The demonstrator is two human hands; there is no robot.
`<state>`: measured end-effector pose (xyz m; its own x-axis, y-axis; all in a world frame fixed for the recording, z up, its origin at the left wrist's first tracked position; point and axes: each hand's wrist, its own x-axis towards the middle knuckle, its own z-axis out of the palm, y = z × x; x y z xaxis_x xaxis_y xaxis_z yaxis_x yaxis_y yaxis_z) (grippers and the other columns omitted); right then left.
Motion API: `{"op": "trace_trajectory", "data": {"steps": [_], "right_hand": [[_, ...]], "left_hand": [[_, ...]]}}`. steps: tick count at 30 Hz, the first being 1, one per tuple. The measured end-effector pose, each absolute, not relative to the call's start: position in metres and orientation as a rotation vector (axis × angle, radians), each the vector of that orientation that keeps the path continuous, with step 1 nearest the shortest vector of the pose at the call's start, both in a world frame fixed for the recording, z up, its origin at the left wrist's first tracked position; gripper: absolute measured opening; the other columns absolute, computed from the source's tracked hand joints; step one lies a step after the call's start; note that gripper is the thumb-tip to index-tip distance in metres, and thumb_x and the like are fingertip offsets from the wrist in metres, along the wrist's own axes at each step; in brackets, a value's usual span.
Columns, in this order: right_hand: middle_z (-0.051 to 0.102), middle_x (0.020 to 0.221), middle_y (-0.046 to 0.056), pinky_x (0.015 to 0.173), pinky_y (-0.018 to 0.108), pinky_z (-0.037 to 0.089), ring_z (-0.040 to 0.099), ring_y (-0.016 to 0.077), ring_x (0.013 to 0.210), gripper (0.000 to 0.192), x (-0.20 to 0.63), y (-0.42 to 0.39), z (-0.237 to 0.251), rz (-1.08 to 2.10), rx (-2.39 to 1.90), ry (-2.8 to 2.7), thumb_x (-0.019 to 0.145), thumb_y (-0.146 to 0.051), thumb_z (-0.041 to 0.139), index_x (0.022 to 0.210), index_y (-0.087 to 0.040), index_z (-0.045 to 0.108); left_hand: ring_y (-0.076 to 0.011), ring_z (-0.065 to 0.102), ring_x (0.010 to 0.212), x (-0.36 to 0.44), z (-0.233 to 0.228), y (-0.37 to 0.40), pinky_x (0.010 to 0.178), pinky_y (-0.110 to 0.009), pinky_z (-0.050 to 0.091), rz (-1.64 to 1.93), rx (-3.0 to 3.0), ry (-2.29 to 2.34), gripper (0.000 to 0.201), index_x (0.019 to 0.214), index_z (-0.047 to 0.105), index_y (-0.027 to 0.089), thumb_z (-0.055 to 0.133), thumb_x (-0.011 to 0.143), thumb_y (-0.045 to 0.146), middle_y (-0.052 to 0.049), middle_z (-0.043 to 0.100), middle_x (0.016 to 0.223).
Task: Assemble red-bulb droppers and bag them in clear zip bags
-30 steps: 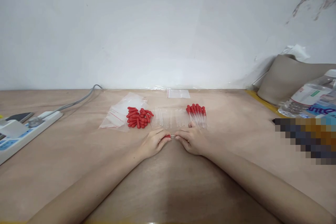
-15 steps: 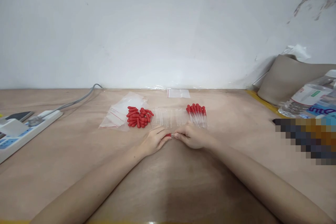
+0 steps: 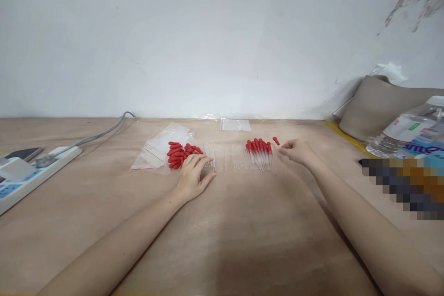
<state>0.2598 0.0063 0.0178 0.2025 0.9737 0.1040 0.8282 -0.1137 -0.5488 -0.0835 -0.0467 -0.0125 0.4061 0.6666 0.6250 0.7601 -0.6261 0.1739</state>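
My left hand (image 3: pixel 193 176) is at the near side of a pile of red rubber bulbs (image 3: pixel 175 154), fingers and thumb apart, holding nothing. It partly covers the pile. Clear glass tubes (image 3: pixel 219 158) lie in a row to the right of the bulbs. Several droppers (image 3: pixel 258 148), red bulbs fitted on glass tubes, lie side by side farther right. Just right of them, my right hand (image 3: pixel 297 151) pinches a dropper (image 3: pixel 276 140) with its red bulb pointing away from me. Its glass tube is mostly hidden by the fingers.
Clear zip bags (image 3: pixel 152 150) lie left of the bulbs, and a single zip bag (image 3: pixel 236 125) lies by the wall. A power strip (image 3: pixel 41 180) with a cable and a phone (image 3: pixel 26 153) are at left. Plastic bottles (image 3: pixel 398 132) stand at right beside a grey-brown rolled sheet (image 3: pixel 364 106).
My hands have parted from the middle. The right one has moved right and away with the dropper; the left has let go and shifted left, its fingers spreading.
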Motion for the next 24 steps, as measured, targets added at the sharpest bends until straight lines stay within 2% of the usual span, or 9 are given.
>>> {"op": "trace_trajectory", "data": {"steps": [6, 10, 13, 18, 24], "right_hand": [[0.061, 0.052, 0.002, 0.048, 0.021, 0.038, 0.057, 0.0138, 0.054, 0.019, 0.262, 0.013, -0.004, 0.464, -2.103, -1.628, 0.061, -0.036, 0.061, 0.062, -0.017, 0.064], [0.064, 0.066, 0.005, 0.051, 0.021, 0.038, 0.058, 0.0149, 0.063, 0.023, 0.259, 0.012, -0.002, 0.37, -2.097, -1.63, 0.059, -0.039, 0.062, 0.067, -0.017, 0.063], [0.064, 0.071, 0.005, 0.047, 0.021, 0.036, 0.056, 0.0137, 0.061, 0.023, 0.255, 0.008, 0.0, 0.334, -2.084, -1.618, 0.061, -0.038, 0.061, 0.07, -0.017, 0.062], [0.058, 0.054, 0.003, 0.044, 0.02, 0.034, 0.053, 0.0117, 0.051, 0.022, 0.248, 0.006, -0.002, 0.545, -2.094, -1.665, 0.061, -0.038, 0.059, 0.061, -0.016, 0.06], [0.051, 0.043, 0.001, 0.042, 0.021, 0.034, 0.048, 0.0107, 0.043, 0.024, 0.245, 0.008, -0.003, 0.618, -2.095, -1.678, 0.061, -0.036, 0.057, 0.048, -0.016, 0.053]], "left_hand": [[-0.0229, 0.046, 0.097, -0.084, -0.013, -0.046, 0.085, -0.039, 0.038, -1.029, -2.518, -1.273, 0.027, 0.102, 0.054, 0.018, 0.055, 0.077, 0.029, -0.007, 0.054, 0.1], [-0.0228, 0.046, 0.096, -0.084, -0.014, -0.047, 0.085, -0.039, 0.038, -1.048, -2.491, -1.251, 0.022, 0.098, 0.057, 0.019, 0.053, 0.079, 0.028, -0.008, 0.054, 0.101], [-0.0238, 0.046, 0.095, -0.084, -0.014, -0.047, 0.084, -0.04, 0.037, -1.041, -2.42, -1.289, 0.018, 0.092, 0.06, 0.02, 0.055, 0.077, 0.029, -0.008, 0.054, 0.101], [-0.0272, 0.044, 0.097, -0.083, -0.013, -0.047, 0.081, -0.043, 0.034, -1.04, -2.261, -1.45, 0.017, 0.088, 0.062, 0.022, 0.056, 0.076, 0.031, -0.008, 0.055, 0.103], [-0.031, 0.041, 0.101, -0.089, 0.0, -0.04, 0.08, -0.044, 0.031, -0.927, -2.103, -1.664, 0.029, 0.096, 0.058, 0.021, 0.059, 0.071, 0.037, -0.01, 0.051, 0.108]]}}
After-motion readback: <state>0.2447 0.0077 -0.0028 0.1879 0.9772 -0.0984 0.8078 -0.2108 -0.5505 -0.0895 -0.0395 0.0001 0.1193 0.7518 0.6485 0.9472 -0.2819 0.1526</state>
